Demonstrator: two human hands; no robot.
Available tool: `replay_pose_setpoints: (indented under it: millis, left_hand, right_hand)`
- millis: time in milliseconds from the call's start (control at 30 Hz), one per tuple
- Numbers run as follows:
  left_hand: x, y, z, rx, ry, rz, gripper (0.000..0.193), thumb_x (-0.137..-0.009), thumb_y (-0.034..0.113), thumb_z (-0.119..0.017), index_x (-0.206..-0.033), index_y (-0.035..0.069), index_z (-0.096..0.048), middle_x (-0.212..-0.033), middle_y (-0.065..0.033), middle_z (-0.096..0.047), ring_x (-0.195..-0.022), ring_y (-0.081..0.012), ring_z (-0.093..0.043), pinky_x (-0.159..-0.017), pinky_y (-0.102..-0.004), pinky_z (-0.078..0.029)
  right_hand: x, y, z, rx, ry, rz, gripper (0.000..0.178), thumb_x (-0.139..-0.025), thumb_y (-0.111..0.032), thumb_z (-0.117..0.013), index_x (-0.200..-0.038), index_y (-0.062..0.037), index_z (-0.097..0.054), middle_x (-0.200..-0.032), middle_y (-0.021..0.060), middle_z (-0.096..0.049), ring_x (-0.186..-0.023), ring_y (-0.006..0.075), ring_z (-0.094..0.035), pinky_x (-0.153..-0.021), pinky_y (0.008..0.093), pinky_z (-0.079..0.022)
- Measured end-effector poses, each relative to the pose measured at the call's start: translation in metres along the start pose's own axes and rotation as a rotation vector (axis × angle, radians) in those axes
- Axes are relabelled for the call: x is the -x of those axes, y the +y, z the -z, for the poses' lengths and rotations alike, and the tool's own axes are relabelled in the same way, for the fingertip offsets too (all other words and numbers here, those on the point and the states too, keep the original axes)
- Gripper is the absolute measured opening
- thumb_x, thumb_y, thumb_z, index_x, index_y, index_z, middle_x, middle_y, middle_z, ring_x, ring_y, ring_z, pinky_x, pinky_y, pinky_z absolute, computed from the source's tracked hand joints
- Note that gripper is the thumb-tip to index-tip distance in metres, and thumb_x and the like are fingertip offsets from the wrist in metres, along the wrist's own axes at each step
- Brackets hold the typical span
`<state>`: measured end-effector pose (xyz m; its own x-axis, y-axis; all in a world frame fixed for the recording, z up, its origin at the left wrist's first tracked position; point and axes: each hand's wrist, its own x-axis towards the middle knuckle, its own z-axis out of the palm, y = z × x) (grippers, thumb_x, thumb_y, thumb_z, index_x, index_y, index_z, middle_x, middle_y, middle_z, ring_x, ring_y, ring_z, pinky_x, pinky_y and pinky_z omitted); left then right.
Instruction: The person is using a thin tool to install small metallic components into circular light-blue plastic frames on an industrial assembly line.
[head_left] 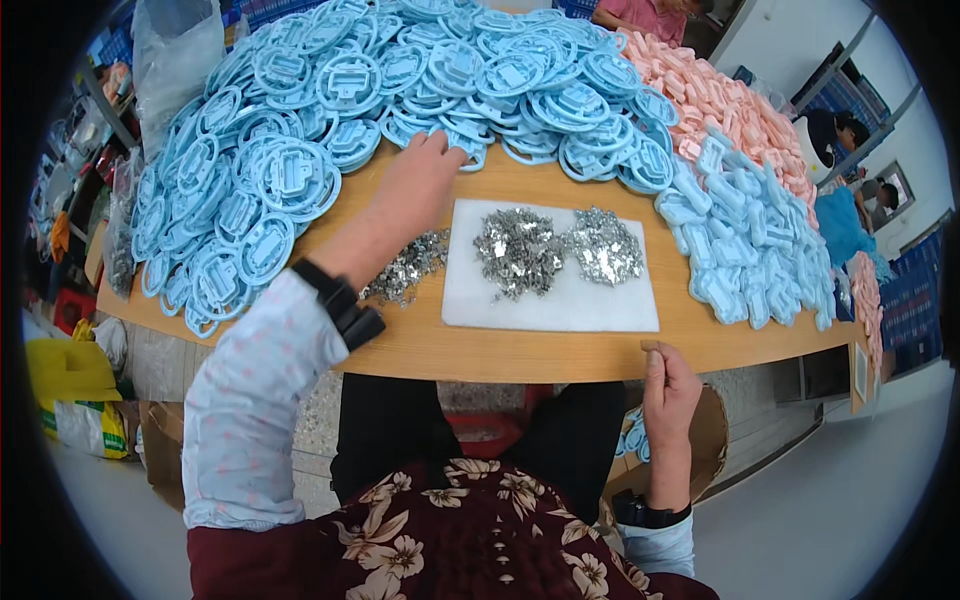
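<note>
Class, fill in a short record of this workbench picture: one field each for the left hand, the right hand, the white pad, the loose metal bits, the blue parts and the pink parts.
left hand: stretched forward, fingers at the edge of the blue round parts
right hand: at the table's near edge, thumb on top
white pad: flat on the table, carries two heaps of small metal pieces
loose metal bits: heap on bare wood, left of the pad
blue rectangular parts: heap at right
pink parts: heap at far right

head view | worn on head, looking steeply down | near the table (560,352) (fisheye, edges bend)
</note>
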<state>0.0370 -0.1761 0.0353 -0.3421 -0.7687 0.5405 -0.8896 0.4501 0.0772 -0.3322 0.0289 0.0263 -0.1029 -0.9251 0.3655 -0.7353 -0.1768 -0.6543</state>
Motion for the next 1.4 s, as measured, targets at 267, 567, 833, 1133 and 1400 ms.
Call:
replay_pose_setpoints:
  millis: [267, 567, 833, 1133, 1400]
  left_hand:
    - [-0.038, -0.041, -0.009, -0.167, -0.179, -0.109, 0.015, -0.082, 0.011, -0.065, -0.096, 0.011, -0.069, -0.106, -0.0064, -0.063, -0.108, -0.0287, -0.058, -0.084, -0.0427, -0.053]
    - [-0.02, -0.04, 0.048, 0.355, -0.059, 0.185, 0.019, -0.093, 0.019, -0.068, -0.106, 0.004, -0.068, -0.087, -0.0091, -0.072, -0.072, -0.0201, -0.067, -0.065, -0.0339, -0.051]
    - [0.05, 0.083, 0.113, 0.566, -0.061, -0.238, 0.024, -0.077, 0.002, -0.076, -0.1, 0.006, -0.069, -0.105, -0.009, -0.071, -0.087, -0.0212, -0.071, -0.072, -0.0325, -0.058]
    - [0.135, 0.134, 0.081, 1.24, -0.176, 0.236, 0.031, -0.092, 0.006, -0.066, -0.123, 0.005, -0.063, -0.121, -0.0121, -0.062, -0.095, -0.0194, -0.067, -0.076, -0.0308, -0.056]
    - [0.138, 0.128, 0.06, 1.747, -0.515, 0.828, 0.032, -0.103, 0.017, -0.056, -0.129, -0.001, -0.06, -0.112, -0.0035, -0.068, -0.097, -0.0078, -0.064, -0.086, -0.0244, -0.052]
  right_hand:
    - [0.007, -0.011, -0.009, -0.046, -0.038, 0.055, 0.014, -0.095, -0.009, -0.065, -0.1, 0.0032, -0.068, -0.085, 0.0183, -0.069, -0.074, 0.0283, -0.07, -0.07, 0.0325, -0.053]
    - [0.0, -0.022, -0.02, -0.261, -0.101, -0.046, 0.016, -0.098, -0.012, -0.064, -0.099, 0.003, -0.068, -0.078, 0.0102, -0.069, -0.061, 0.0155, -0.059, -0.06, 0.026, -0.046]
    - [-0.017, -0.065, -0.041, -1.174, -0.517, -0.676, 0.035, -0.106, -0.032, -0.052, -0.119, -0.0003, -0.059, -0.075, 0.0006, -0.059, -0.05, 0.0057, -0.04, -0.043, 0.0199, -0.028]
    - [-0.002, -0.038, -0.05, -1.309, -0.632, -0.687, 0.03, -0.105, -0.024, -0.056, -0.126, -0.0033, -0.056, -0.081, -0.0013, -0.058, -0.052, 0.0023, -0.045, -0.042, 0.017, -0.033]
    - [-0.021, -0.071, -0.059, -0.611, -0.659, -0.271, 0.02, -0.1, -0.02, -0.062, -0.11, -0.0025, -0.064, -0.081, 0.0023, -0.06, -0.064, 0.007, -0.053, -0.056, 0.024, -0.043]
